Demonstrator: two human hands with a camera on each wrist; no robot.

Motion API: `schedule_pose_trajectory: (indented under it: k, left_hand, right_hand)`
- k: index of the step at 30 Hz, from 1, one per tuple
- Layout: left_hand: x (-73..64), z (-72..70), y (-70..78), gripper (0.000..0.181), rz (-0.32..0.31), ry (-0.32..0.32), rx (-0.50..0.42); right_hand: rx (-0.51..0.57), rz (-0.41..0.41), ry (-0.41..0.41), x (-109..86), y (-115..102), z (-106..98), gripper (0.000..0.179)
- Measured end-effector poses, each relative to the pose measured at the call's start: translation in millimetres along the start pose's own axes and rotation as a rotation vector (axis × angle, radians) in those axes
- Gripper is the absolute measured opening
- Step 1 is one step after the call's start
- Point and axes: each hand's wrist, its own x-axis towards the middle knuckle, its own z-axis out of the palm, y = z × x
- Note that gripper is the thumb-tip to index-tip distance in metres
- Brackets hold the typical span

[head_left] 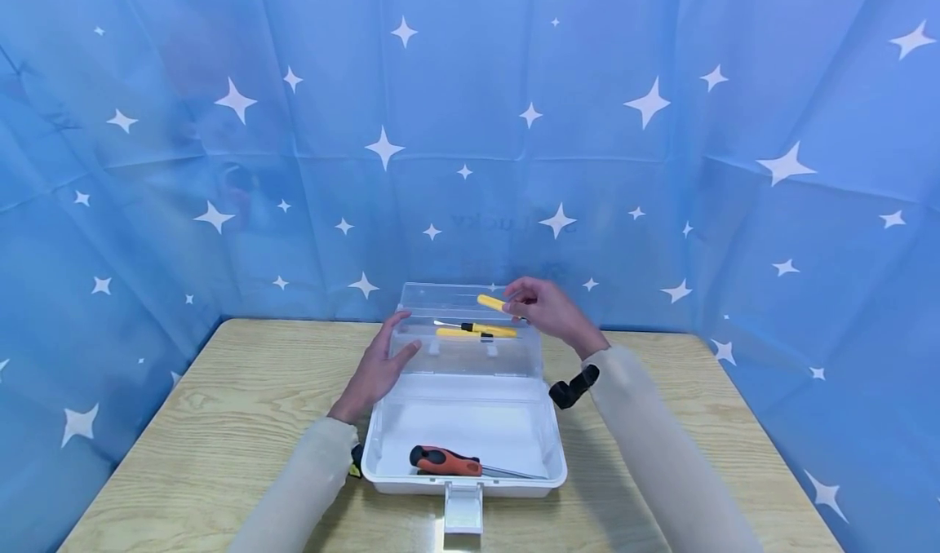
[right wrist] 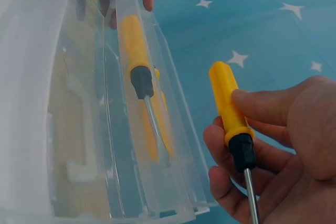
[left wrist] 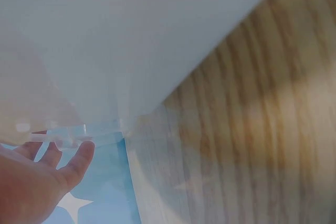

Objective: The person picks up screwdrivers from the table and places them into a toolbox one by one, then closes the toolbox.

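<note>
A white toolbox [head_left: 389, 422] stands with its clear lid [head_left: 455, 363] raised at the back. My left hand [head_left: 376, 369] grips the lid's left edge, thumb on the near side; in the left wrist view its fingers [left wrist: 79, 166] bend round the clear plastic. Above the lid's right part, my right hand [head_left: 547, 307] pinches a screwdriver [right wrist: 224, 95] by its yellow handle, the metal shaft pointing down. Two more yellow-handled screwdrivers [head_left: 495, 330] lie in the lid's clear compartment. A larger red and black screwdriver [head_left: 458, 464] lies along the front of the box's white interior.
The box's white latch [head_left: 463, 510] hangs over the front rim. A wooden table [head_left: 257, 398] bears the box, and a blue curtain with white stars [head_left: 470, 129] hangs behind it. Something small, black and yellow [head_left: 355, 470] sits by the box's left side, partly behind my sleeve.
</note>
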Motion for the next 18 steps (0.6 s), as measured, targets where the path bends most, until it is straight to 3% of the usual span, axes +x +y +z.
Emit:
schedule_pose_trajectory:
  k: [18]
  left_hand:
    - [0.9, 0.2, -0.4, 0.062, 0.001, 0.005, -0.013]
  right_hand:
    - [-0.011, -0.014, -0.015, 18.5, -0.3, 17.6, 0.023]
